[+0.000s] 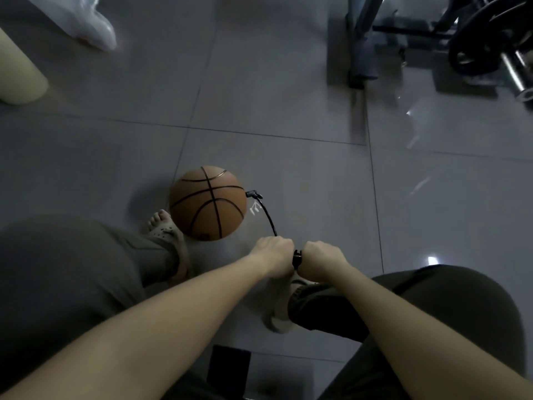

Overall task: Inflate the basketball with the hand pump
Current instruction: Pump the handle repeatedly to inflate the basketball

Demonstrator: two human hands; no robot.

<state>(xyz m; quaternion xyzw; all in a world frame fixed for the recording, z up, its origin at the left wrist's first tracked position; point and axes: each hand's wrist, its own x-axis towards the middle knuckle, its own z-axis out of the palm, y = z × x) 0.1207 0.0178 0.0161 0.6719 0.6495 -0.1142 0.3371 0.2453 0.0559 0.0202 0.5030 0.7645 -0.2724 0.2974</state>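
An orange basketball [208, 202] with black seams rests on the grey tiled floor, against my left foot. A thin black hose [267, 217] runs from a connector [253, 194] at the ball's right side down to the hand pump. Only a short black piece of the pump handle [297, 258] shows between my fists. My left hand [272, 253] and my right hand [322, 257] are both closed on that handle, side by side, knuckles up. The pump's barrel is hidden below my hands.
My sandalled left foot [165, 230] touches the ball; my right foot [284, 310] is under my hands. A weight bench frame [359, 53] and a barbell with plates [490, 39] stand at the back right. A plastic bag [86, 21] lies at the back left.
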